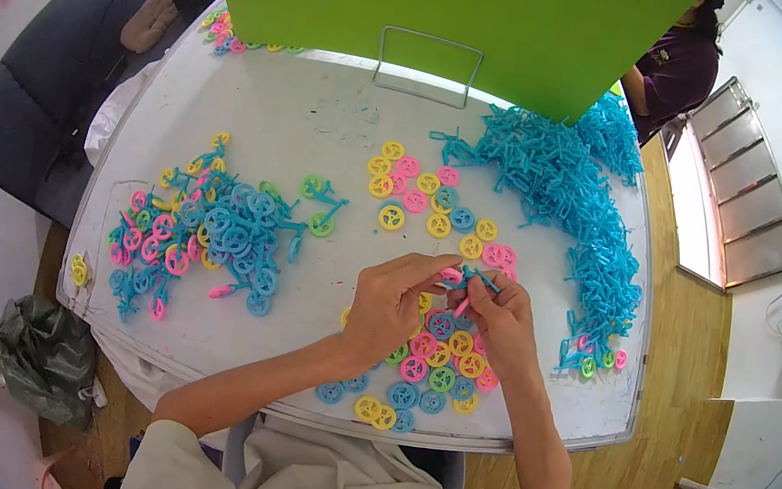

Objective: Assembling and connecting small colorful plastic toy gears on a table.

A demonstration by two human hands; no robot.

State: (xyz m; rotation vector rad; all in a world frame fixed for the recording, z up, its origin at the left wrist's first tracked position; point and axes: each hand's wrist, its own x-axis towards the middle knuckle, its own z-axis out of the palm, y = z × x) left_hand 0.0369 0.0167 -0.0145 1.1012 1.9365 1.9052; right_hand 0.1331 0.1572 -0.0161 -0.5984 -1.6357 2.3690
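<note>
Over the middle of the table, my two hands are close together. My left hand (pixel 390 303) is closed, pinching a small pink plastic wheel (pixel 451 276) at its fingertips. My right hand (pixel 507 328) is closed on a blue plastic stem piece (pixel 484 278), which meets the pink wheel. A second pink part (pixel 462 307) shows edge-on just below the stem; whether it is joined to it I cannot tell. Under and around my hands lie loose spoked wheels (pixel 405 395) in blue, yellow, pink and green. More loose wheels (pixel 415 201) spread beyond my fingers.
At left sits a heap of joined stems and wheels (pixel 234 226). Loose blue stems (pixel 548 172) pile along the right side of the table (pixel 325 146). A green panel (pixel 436 8) with a wire frame (pixel 421 96) stands at the back. Another person (pixel 677 77) is beyond the far right corner.
</note>
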